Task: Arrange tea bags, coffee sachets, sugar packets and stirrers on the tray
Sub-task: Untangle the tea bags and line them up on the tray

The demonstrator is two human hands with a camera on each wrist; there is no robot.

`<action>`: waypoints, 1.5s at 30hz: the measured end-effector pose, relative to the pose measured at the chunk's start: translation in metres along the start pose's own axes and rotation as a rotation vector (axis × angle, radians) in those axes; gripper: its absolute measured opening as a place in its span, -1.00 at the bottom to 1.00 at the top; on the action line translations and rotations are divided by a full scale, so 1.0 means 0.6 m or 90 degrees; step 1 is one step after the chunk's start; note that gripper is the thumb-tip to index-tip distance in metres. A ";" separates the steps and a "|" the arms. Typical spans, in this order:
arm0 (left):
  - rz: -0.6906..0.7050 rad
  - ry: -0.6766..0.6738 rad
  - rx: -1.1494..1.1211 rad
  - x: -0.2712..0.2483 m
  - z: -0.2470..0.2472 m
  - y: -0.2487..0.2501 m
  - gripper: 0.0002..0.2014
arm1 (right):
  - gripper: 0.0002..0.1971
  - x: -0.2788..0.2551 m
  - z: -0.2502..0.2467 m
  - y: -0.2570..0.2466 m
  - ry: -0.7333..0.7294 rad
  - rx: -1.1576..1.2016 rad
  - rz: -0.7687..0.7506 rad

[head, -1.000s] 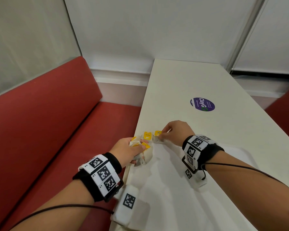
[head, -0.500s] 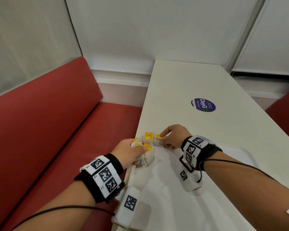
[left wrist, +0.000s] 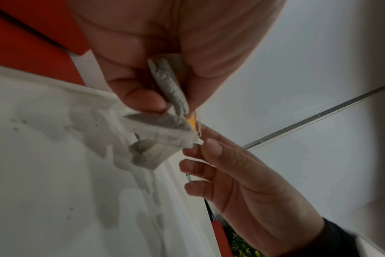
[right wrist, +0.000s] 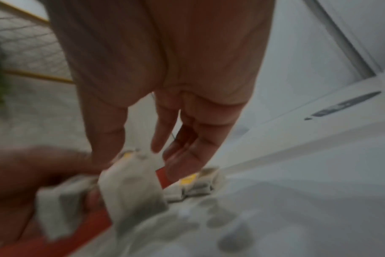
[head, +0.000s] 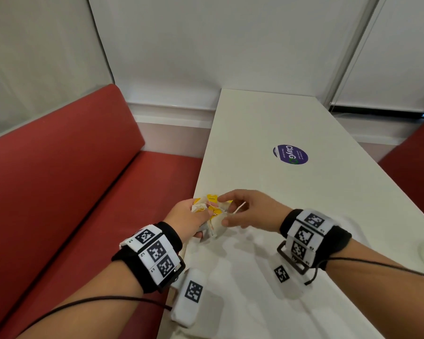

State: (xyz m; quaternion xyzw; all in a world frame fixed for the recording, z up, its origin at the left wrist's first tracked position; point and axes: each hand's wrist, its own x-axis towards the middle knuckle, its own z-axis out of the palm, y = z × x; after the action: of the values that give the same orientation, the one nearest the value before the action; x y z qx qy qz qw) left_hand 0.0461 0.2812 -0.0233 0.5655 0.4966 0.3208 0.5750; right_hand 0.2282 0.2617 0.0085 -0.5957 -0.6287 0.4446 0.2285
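1. In the left hand [head: 186, 221], fingers curled round a crumpled bunch of tea bags [head: 212, 225]: soft, grey-white paper pouches with thin white strings and small yellow card tags [head: 212, 198].
2. Just right of that bunch, the right hand [head: 250, 211], fingers loosely bent and spread, tips close to the bags; thumb and forefinger near a yellow tag, real contact impossible to confirm.
3. Across the right palm, a thin pale stick-like piece [head: 239, 207], nature unclear.
4. Beneath both hands, a smooth white tray [head: 242, 302] with a low raised rim, lying on a glossy white table [head: 267, 123].
5. Beyond the right hand, a flat purple oval sticker [head: 290, 154].
6. Left of the left hand, a red padded bench [head: 71, 167].
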 end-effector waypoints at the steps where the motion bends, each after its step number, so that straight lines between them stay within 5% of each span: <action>1: 0.001 0.009 -0.006 0.000 0.004 0.003 -0.90 | -0.49 -0.006 0.006 0.001 0.045 0.002 0.004; 3: -0.003 0.026 -0.025 0.001 0.011 0.009 -0.91 | -0.47 -0.012 0.017 0.008 0.105 0.033 0.023; 11: -0.029 -0.012 -0.098 -0.004 0.032 0.015 -0.92 | -0.85 -0.029 0.041 0.014 0.076 0.326 0.046; 16: 0.001 0.001 -0.045 -0.010 0.028 0.017 -0.87 | -0.81 -0.029 0.020 0.015 0.116 0.289 0.032; 22: 0.000 0.025 -0.010 -0.008 0.021 0.011 -0.85 | -0.68 -0.025 0.002 0.016 0.105 0.050 0.010; 27: 0.007 -0.035 -0.057 -0.009 0.033 0.017 -0.97 | -0.61 -0.027 0.010 0.007 0.116 0.000 -0.032; 31: 0.012 -0.048 -0.092 -0.008 0.039 0.017 -0.74 | -0.64 -0.026 0.009 0.004 0.157 0.046 -0.058; 37: -0.015 -0.023 -0.162 -0.008 0.038 0.016 -0.71 | -0.74 -0.029 0.006 0.005 0.194 0.077 -0.071; 45: -0.009 -0.014 -0.158 -0.011 0.036 0.009 -0.90 | -0.76 -0.032 0.007 0.005 0.153 0.260 -0.025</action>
State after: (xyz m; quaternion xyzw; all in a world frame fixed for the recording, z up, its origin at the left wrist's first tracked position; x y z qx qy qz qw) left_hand 0.0651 0.2690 -0.0198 0.4899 0.4504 0.3695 0.6486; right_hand 0.2297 0.2421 0.0086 -0.5734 -0.5057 0.4837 0.4261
